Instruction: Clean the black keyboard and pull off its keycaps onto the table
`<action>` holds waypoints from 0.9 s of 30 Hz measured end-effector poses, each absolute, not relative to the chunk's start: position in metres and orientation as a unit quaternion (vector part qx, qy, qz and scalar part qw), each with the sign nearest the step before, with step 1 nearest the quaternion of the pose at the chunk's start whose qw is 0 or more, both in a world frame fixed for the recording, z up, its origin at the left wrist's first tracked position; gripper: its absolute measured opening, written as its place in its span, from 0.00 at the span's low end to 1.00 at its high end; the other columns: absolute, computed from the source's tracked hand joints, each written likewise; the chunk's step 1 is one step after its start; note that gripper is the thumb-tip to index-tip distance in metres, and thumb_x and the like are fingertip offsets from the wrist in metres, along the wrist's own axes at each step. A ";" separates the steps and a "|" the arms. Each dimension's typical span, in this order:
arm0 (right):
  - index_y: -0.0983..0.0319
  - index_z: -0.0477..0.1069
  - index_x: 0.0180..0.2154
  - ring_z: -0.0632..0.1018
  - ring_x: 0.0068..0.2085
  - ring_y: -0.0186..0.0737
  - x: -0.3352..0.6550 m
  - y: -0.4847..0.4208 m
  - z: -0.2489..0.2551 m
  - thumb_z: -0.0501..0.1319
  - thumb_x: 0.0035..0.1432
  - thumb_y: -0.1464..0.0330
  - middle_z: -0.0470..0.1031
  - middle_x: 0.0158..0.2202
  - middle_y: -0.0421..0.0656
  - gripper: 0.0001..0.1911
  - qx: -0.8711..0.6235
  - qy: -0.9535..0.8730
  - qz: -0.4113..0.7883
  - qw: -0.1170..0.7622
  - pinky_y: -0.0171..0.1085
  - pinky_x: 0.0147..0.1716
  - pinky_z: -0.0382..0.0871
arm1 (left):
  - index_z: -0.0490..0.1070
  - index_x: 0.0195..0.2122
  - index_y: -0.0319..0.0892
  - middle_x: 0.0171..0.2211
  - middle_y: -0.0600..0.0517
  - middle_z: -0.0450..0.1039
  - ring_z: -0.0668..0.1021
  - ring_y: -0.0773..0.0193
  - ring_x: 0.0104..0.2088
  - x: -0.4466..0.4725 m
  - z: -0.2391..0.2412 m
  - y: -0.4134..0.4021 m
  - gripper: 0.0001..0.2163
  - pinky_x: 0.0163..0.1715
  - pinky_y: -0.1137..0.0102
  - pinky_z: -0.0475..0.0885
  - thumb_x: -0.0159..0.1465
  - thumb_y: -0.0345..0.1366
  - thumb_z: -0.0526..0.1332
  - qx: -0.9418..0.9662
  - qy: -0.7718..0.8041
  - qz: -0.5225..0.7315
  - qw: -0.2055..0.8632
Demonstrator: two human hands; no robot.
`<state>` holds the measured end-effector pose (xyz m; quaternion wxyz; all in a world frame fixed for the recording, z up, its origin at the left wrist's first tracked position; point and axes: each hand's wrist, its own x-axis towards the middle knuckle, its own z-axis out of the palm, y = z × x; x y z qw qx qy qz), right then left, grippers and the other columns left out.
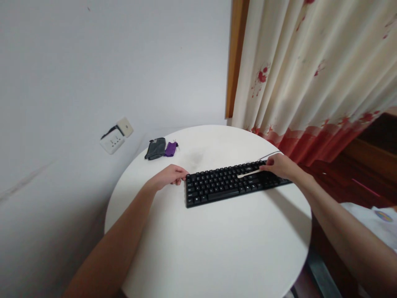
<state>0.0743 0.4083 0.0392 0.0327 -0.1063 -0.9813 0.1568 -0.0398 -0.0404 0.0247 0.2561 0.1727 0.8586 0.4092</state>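
Note:
A black keyboard (217,186) lies slightly slanted on the round white table (211,248). At its upper left corner, my left hand (170,176) pinches the edge between thumb and fingers. My right hand (281,165) hovers over the keyboard's right part, its fingers closed on a slim pale stick with a thicker tip, which looks like a cotton swab (248,173). The swab's tip points left and lies over the keys right of the middle; whether it touches them I cannot tell. Under my right hand, some of the keys are hidden.
A dark grey pouch (156,149) and a purple cloth (170,149) lie at the table's back left. A thin cable (269,155) runs behind the keyboard. Wall sockets (112,141) are at left, a long curtain (288,82) at right. White fabric (369,219) shows beyond my right arm.

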 end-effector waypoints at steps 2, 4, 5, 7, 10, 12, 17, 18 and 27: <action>0.60 0.75 0.24 0.74 0.25 0.37 0.074 0.416 0.043 0.66 0.49 0.52 0.76 0.23 0.42 0.17 -0.107 -0.983 0.149 0.024 0.34 0.25 0.61 | 0.78 0.34 0.38 0.31 0.49 0.75 0.70 0.68 0.23 -0.040 0.026 -0.040 0.14 0.21 0.74 0.58 0.55 0.44 0.62 0.175 0.859 0.408 0.255; 0.61 0.75 0.24 0.74 0.25 0.37 0.076 0.426 0.046 0.66 0.49 0.53 0.76 0.23 0.42 0.17 -0.112 -0.983 0.142 0.018 0.34 0.25 0.61 | 0.78 0.34 0.38 0.31 0.48 0.75 0.70 0.69 0.23 -0.040 0.026 -0.040 0.14 0.21 0.74 0.59 0.55 0.44 0.62 0.178 0.858 0.409 0.255; 0.61 0.75 0.24 0.74 0.25 0.37 0.077 0.432 0.047 0.66 0.49 0.53 0.76 0.23 0.42 0.18 -0.117 -0.983 0.139 0.016 0.34 0.25 0.61 | 0.78 0.34 0.38 0.31 0.48 0.75 0.70 0.69 0.23 -0.040 0.026 -0.040 0.15 0.21 0.74 0.59 0.55 0.45 0.62 0.178 0.858 0.409 0.255; 0.61 0.75 0.24 0.74 0.25 0.37 0.079 0.446 0.048 0.66 0.49 0.53 0.76 0.23 0.43 0.18 -0.125 -0.983 0.131 0.012 0.35 0.25 0.61 | 0.78 0.34 0.38 0.31 0.48 0.75 0.70 0.69 0.23 -0.041 0.026 -0.040 0.15 0.21 0.74 0.59 0.55 0.45 0.62 0.176 0.858 0.409 0.256; 0.61 0.74 0.24 0.75 0.26 0.39 0.083 0.465 0.049 0.66 0.49 0.52 0.76 0.24 0.43 0.18 -0.129 -0.985 0.117 0.005 0.35 0.26 0.62 | 0.78 0.34 0.38 0.31 0.49 0.75 0.70 0.69 0.23 -0.041 0.025 -0.040 0.15 0.21 0.74 0.58 0.54 0.46 0.62 0.174 0.858 0.409 0.258; 0.61 0.74 0.24 0.75 0.27 0.39 0.086 0.477 0.050 0.65 0.50 0.52 0.77 0.25 0.43 0.19 -0.133 -0.985 0.108 0.000 0.35 0.27 0.63 | 0.78 0.34 0.38 0.31 0.49 0.75 0.70 0.69 0.23 -0.041 0.025 -0.040 0.16 0.21 0.74 0.58 0.54 0.46 0.62 0.174 0.858 0.409 0.258; 0.61 0.74 0.26 0.76 0.28 0.40 0.095 0.497 0.056 0.64 0.51 0.49 0.78 0.28 0.45 0.21 -0.162 -0.982 0.094 -0.002 0.36 0.27 0.63 | 0.79 0.36 0.38 0.31 0.49 0.75 0.70 0.68 0.23 -0.042 0.023 -0.042 0.17 0.20 0.74 0.57 0.54 0.46 0.62 0.175 0.858 0.408 0.257; 0.61 0.74 0.27 0.75 0.28 0.40 0.096 0.500 0.058 0.65 0.50 0.49 0.78 0.28 0.46 0.21 -0.167 -0.982 0.092 0.000 0.36 0.28 0.63 | 0.79 0.36 0.38 0.31 0.48 0.75 0.70 0.68 0.23 -0.043 0.023 -0.042 0.17 0.21 0.74 0.57 0.54 0.46 0.62 0.176 0.858 0.408 0.258; 0.63 0.74 0.26 0.73 0.26 0.39 0.101 0.543 0.066 0.65 0.51 0.50 0.78 0.28 0.50 0.22 -0.201 -0.977 0.066 0.002 0.37 0.27 0.59 | 0.78 0.37 0.37 0.32 0.48 0.75 0.70 0.69 0.23 -0.044 0.022 -0.042 0.16 0.21 0.74 0.57 0.56 0.45 0.62 0.176 0.857 0.407 0.262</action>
